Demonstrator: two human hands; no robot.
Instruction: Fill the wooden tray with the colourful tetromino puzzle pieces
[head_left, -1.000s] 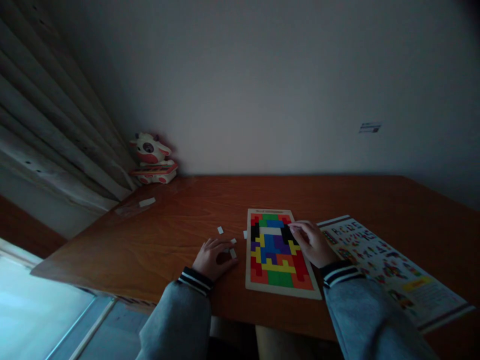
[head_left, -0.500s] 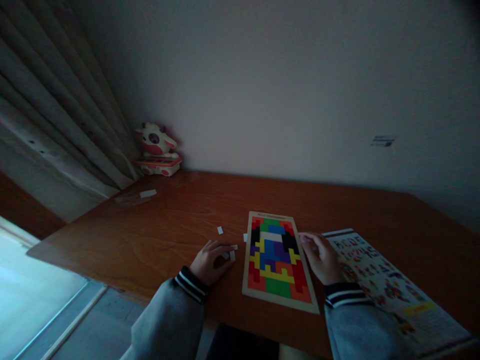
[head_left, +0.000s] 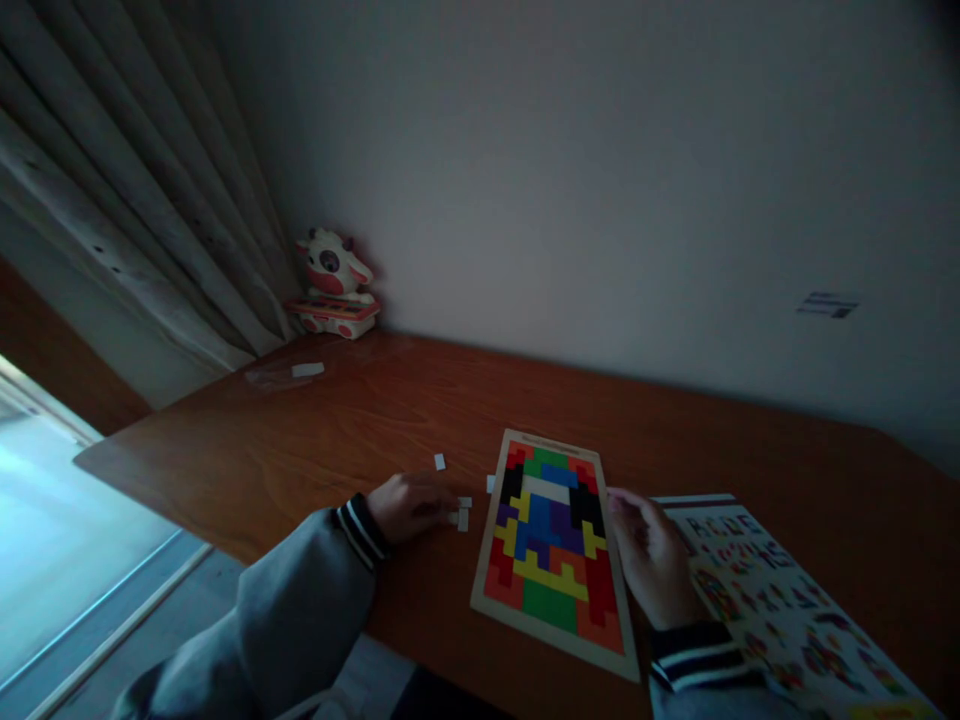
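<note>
A wooden block-puzzle board (head_left: 551,590), filled with bright coloured pieces, lies flat on the table. My right hand (head_left: 654,560) is at its right edge, the fingers bent and the fingertips against the frame. Left of the board, my left hand (head_left: 409,508) rests low over the table with its fingers together and curled down. A small white piece (head_left: 454,518) shows at its fingertips, partly hidden by them. Touching or close beside it are another white piece (head_left: 463,521) and one more white piece (head_left: 466,502).
A single white piece (head_left: 439,462) lies farther back, and another white piece (head_left: 490,484) sits by the board's left edge. A printed picture sheet (head_left: 757,570) is at the right. A cow-shaped toy keyboard (head_left: 335,290) stands at the back left, near clear wrapping with a white label (head_left: 307,370).
My left hand has pulled slightly left and its fingers have come closer together. My right hand stays at the board's edge. The whole view has tilted and shifted a little.
</note>
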